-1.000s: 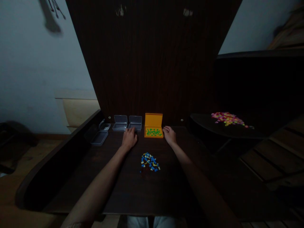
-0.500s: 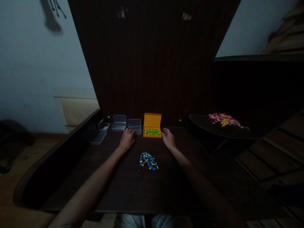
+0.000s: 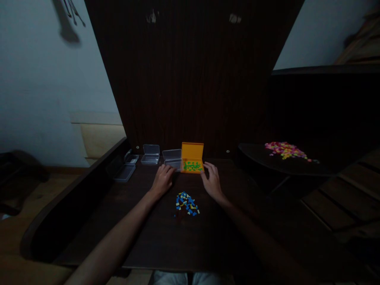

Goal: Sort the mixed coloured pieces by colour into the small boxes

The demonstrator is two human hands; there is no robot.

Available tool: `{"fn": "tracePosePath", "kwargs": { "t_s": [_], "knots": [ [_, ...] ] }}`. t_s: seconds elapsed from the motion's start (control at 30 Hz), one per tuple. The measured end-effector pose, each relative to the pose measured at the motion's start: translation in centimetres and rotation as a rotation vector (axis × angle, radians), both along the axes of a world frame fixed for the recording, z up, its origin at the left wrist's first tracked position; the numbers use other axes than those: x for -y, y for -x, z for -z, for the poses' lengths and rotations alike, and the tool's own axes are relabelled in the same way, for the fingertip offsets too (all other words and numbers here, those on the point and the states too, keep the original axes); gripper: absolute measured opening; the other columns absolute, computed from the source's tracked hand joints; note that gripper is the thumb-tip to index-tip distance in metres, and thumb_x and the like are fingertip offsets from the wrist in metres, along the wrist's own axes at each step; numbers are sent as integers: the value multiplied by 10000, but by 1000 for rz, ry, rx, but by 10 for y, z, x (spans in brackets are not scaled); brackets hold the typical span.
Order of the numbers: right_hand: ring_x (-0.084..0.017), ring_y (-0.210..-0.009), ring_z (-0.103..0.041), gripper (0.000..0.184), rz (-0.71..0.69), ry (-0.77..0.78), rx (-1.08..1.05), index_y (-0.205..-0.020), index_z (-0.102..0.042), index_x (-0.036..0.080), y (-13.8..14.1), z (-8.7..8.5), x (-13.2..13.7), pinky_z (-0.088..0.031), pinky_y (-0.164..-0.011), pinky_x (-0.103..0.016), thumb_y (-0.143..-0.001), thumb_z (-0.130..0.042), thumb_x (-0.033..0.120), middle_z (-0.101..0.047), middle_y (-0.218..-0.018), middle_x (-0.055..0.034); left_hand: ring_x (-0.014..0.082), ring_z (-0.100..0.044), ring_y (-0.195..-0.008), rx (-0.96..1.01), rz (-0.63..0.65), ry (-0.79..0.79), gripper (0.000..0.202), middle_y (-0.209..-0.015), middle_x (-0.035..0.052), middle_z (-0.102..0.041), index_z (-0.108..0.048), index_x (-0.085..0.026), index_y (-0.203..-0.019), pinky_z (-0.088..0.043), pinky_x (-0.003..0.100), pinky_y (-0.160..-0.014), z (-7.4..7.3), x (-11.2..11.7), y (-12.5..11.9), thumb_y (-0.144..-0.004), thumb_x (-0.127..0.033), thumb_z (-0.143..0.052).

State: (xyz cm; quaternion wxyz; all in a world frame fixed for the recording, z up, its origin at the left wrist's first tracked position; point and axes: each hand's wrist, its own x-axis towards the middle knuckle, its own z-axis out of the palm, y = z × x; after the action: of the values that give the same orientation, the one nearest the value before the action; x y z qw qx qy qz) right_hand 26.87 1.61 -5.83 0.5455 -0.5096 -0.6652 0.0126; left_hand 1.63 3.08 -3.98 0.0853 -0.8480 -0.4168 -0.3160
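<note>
My left hand [image 3: 163, 179] is at the front left of a clear plastic box [image 3: 173, 162] with its lid raised. Its fingers are stretched forward and seem to touch the box's front edge, partly hiding it. Close beside that box stands an orange box [image 3: 192, 151], lid up, with small green pieces [image 3: 192, 166] inside. My right hand [image 3: 211, 180] is open at the orange box's right front corner, thumb and fingers apart, with the thumb near or touching the corner. A loose pile of small blue, white and yellow building bricks [image 3: 187, 203] lies on the table between my forearms.
Another open clear box [image 3: 150, 159] stands further left, with one more clear box [image 3: 124, 173] by the table's raised left side [image 3: 77, 194]. On a dark side shelf [image 3: 258, 156] to the right lies a heap of pink and yellow pieces [image 3: 285, 150]. A dark panel [image 3: 190, 79] rises behind.
The clear box by my left hand has shifted right, turned slightly and now sits against or nearly against the orange box. My right hand's fingers have spread at the orange box's corner.
</note>
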Motion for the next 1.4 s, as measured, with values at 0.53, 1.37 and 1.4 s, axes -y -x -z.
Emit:
{"fn": "tracePosePath", "kwargs": {
  "t_s": [0.53,1.37,1.4],
  "knots": [
    [-311,-1309,-425,697,-324,-59,372,-1491,-315,259,10,-16,34,-432,-1061,-544,-879,-640,326,-401,-1449,-142,227,-517,-863,-62,307,-233,355,-993,122,-643,-614,-138,-1214,-429,356,-747,-9,21,-20,-893,-87,-471],
    [-284,-1162,-577,560,-313,-159,181,-1372,-451,221,11,-14,33,-498,-1009,-494,-864,-671,305,-601,-1220,-134,221,-520,-884,45,349,-155,318,-961,115,-647,-644,-134,-1110,-474,359,-764,-16,34,-27,-877,-44,-448],
    [-287,-1166,-576,583,-313,-153,179,-1366,-450,211,12,-15,35,-497,-1010,-496,-849,-689,334,-599,-1221,-138,221,-522,-884,57,350,-134,311,-960,115,-647,-648,-134,-1095,-476,361,-767,-16,34,-27,-876,-42,-447]
  ]
}}
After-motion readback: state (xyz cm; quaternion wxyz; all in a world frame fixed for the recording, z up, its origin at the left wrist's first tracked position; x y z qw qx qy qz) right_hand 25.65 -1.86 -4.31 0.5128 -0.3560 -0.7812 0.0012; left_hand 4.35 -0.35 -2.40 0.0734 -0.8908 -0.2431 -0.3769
